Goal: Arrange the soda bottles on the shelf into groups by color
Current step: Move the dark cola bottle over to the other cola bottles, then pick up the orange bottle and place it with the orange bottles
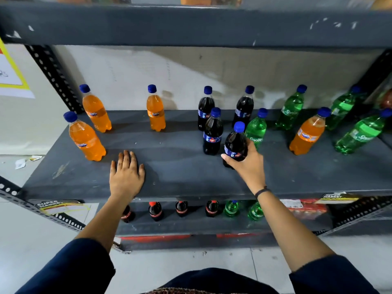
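Observation:
My right hand (249, 164) grips a dark cola bottle (235, 143) that stands near the front middle of the grey shelf (191, 172). Three more dark cola bottles (212, 132) stand just behind it. Three orange bottles (87, 139) stand at the left and back middle, and one orange bottle (308, 133) stands among the green ones on the right. Several green bottles (290, 110) stand on the right; one green bottle (257, 129) is right behind my right hand. My left hand (126, 175) lies flat on the shelf, fingers apart, holding nothing.
The upper shelf's beam (191, 24) overhangs the bottles. Perforated uprights (55, 77) frame both sides. A lower shelf holds red-capped cola bottles (156, 211) and green bottles (231, 207). A yellow-edged paper sign (10, 75) hangs at the left.

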{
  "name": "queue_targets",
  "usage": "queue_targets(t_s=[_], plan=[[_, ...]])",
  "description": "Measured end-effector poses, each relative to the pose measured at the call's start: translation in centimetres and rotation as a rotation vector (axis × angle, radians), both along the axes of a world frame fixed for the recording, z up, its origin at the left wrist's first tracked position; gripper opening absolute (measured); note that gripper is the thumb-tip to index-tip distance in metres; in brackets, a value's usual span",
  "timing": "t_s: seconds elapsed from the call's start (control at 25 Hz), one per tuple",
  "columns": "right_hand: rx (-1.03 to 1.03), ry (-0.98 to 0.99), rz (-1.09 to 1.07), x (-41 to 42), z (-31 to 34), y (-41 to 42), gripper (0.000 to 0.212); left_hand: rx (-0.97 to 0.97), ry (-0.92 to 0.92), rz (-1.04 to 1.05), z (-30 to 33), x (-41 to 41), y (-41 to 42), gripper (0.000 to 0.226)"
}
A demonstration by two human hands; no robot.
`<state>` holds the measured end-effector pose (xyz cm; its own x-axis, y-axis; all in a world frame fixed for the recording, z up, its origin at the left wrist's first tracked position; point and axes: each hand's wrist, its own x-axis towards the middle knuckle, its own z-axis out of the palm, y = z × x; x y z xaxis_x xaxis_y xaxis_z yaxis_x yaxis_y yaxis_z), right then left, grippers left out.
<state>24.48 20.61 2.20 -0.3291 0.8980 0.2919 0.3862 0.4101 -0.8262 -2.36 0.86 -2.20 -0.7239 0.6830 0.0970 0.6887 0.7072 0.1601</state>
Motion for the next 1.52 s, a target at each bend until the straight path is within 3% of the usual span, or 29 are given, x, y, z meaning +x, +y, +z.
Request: queue_targets(t_s=[0.24,0.36,0.56,0.68,0.8,0.88,1.0,1.2,1.52], plan=[[-0.048,0.027,0.075,-0.3,-0.6,0.5,0.066,-0.017,-0.023,-0.003,0.5,0.3,-0.1,0.059],[-0.082,0.132,0.124,0.9,-1.5,0.0,0.072,-0.015,-0.010,-0.004,0.3,-0.2,-0.4,0.059],[0.167,0.364,-0.430,5.3,-2.1,2.6,0.052,0.053,0.004,-0.019,-0.4,-0.4,-0.1,0.056],[0.117,0.341,-0.637,7.7,-1.2,7.6,0.081,0.060,0.009,-0.024,-0.5,-0.4,0.0,0.054],[-0.059,0.260,-0.553,9.0,-1.1,12.0,0.099,0.055,0.005,-0.022,-0.5,-0.5,0.0,0.054],[-0.166,0.251,-0.461,9.5,-1.2,13.8,0.084,0.054,0.002,-0.022,-0.6,-0.7,0.0,0.054],[-0.161,0.215,-0.463,10.3,-1.6,14.2,0.054,0.064,0.003,-0.027,-0.7,-0.7,0.0,0.054],[-0.065,0.223,-0.455,10.7,-2.1,8.4,0.051,0.065,0.000,-0.022,-0.5,-0.5,0.1,0.054],[-0.093,0.215,-0.032,5.9,-2.4,-5.0,0.042,0.015,-0.016,-0.005,0.4,0.3,0.0,0.057]])
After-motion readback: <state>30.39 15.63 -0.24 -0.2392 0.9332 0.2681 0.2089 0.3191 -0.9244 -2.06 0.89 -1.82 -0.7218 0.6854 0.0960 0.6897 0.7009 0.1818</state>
